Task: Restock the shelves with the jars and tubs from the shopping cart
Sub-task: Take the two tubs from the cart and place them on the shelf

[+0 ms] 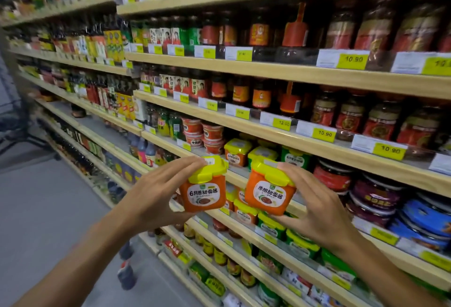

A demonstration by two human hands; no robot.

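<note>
A: Head view: which step is this?

B: Carrying tubs to the shelf, I judge. The left hand (156, 192) grips the left orange tub (203, 191); the right orange tub (268, 191) sits clasped in the right hand (314, 206), both held just before the shelf edge (317, 147).

A: Next?

B: Probably set them beside the matching shelved tubs (238, 151), labels outward.

A: Their look?

B: Orange bodies, yellow-green clip lids; the shelf gaps are blurred.
</note>
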